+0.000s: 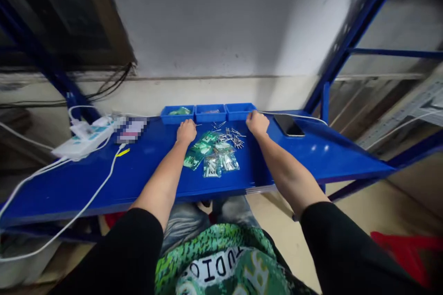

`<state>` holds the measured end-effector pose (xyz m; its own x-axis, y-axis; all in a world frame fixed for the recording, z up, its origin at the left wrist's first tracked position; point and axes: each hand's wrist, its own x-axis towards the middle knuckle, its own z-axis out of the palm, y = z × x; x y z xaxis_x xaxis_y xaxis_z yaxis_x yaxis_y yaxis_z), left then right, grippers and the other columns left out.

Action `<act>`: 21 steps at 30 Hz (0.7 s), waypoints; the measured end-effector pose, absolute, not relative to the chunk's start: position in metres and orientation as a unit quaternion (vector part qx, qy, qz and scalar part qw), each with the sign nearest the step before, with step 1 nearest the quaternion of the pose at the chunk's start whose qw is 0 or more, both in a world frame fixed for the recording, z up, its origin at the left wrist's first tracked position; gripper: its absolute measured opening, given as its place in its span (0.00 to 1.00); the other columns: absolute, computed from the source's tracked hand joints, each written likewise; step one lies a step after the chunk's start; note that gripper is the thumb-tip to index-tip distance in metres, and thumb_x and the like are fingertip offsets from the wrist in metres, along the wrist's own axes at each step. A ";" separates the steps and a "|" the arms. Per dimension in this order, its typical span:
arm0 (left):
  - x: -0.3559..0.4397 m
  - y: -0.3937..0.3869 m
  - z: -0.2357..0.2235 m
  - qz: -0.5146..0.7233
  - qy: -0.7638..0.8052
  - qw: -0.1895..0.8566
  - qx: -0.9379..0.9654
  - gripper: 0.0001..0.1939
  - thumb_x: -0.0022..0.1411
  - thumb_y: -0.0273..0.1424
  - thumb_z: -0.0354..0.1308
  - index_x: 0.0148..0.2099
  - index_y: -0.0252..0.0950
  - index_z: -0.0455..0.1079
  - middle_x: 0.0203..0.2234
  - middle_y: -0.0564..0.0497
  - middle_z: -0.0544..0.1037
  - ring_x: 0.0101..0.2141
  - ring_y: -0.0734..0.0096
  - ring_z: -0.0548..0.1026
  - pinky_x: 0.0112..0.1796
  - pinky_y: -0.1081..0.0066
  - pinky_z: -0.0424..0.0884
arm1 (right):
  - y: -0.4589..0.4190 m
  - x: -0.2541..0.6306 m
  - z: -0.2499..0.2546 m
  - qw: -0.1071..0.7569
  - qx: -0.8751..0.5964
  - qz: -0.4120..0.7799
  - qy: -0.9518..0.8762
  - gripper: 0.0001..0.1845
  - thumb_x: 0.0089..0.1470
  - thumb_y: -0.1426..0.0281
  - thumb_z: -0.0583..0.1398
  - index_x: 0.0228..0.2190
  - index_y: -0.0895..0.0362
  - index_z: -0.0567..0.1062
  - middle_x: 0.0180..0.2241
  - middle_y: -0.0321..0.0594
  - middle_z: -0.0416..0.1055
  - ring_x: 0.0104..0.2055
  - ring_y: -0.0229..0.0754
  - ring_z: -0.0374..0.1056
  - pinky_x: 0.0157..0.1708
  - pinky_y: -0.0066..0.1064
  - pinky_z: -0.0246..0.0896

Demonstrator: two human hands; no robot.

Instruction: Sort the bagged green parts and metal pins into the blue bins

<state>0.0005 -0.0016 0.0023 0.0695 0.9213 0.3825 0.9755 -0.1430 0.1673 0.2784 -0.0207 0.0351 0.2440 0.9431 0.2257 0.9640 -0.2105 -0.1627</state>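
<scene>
left hand [187, 131]: fingertips together, seemingly on thin pin [198, 125] | right hand [258, 123]: curled by bin [238, 116], 1 o'clock; grip can't tell | filled bags [212, 167] 7 o'clock of loose pins [238, 142]; loose ones unbagged

Green patterned shirt [221, 258] with white lettering; 2 black sleeves [121, 249]; faded blue jeans [187, 221].
</scene>
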 end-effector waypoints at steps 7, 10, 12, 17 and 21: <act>0.005 -0.019 0.011 -0.222 -0.550 0.071 -0.802 0.13 0.66 0.33 0.43 0.37 0.35 0.68 0.35 0.44 0.75 0.40 0.61 0.72 0.41 0.67 0.65 | -0.028 0.200 0.040 0.265 -0.561 -0.079 -0.780 0.18 0.61 0.66 0.47 0.48 0.58 0.67 0.39 0.47 0.74 0.41 0.48 0.68 0.38 0.33 0.57; 0.003 -0.028 0.011 -0.237 -0.515 0.075 -0.820 0.13 0.67 0.33 0.43 0.37 0.36 0.67 0.30 0.47 0.75 0.35 0.65 0.73 0.37 0.70 0.65 | -0.034 0.177 0.036 0.267 -0.443 -0.067 -0.853 0.15 0.57 0.67 0.53 0.46 0.56 0.67 0.41 0.44 0.72 0.43 0.46 0.66 0.38 0.32 0.57; 0.001 -0.032 0.010 -0.251 -0.504 0.068 -0.824 0.13 0.67 0.33 0.42 0.36 0.37 0.66 0.28 0.48 0.74 0.32 0.66 0.73 0.35 0.71 0.65 | -0.036 0.173 0.032 0.270 -0.403 -0.069 -0.872 0.12 0.56 0.68 0.54 0.43 0.56 0.69 0.40 0.43 0.72 0.43 0.46 0.65 0.38 0.32 0.56; -0.003 -0.033 0.011 -0.291 -0.491 0.029 -0.821 0.14 0.68 0.32 0.40 0.35 0.37 0.65 0.25 0.51 0.75 0.29 0.70 0.74 0.32 0.74 0.64 | -0.030 0.178 0.030 0.292 -0.368 -0.060 -0.881 0.08 0.57 0.68 0.54 0.36 0.56 0.71 0.35 0.42 0.70 0.40 0.44 0.64 0.37 0.31 0.55; -0.005 -0.034 0.014 -0.324 -0.479 -0.023 -0.816 0.14 0.68 0.33 0.40 0.37 0.37 0.65 0.23 0.53 0.74 0.27 0.72 0.74 0.31 0.75 0.65 | -0.026 0.181 0.029 0.308 -0.359 -0.039 -0.880 0.10 0.60 0.68 0.51 0.35 0.56 0.71 0.33 0.41 0.70 0.38 0.42 0.64 0.37 0.30 0.54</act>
<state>-0.0045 -0.0341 0.0141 0.3315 0.7963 0.5060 0.7663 -0.5401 0.3480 0.1811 -0.0261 0.0291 -0.5535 0.6077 0.5694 0.6555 0.7397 -0.1523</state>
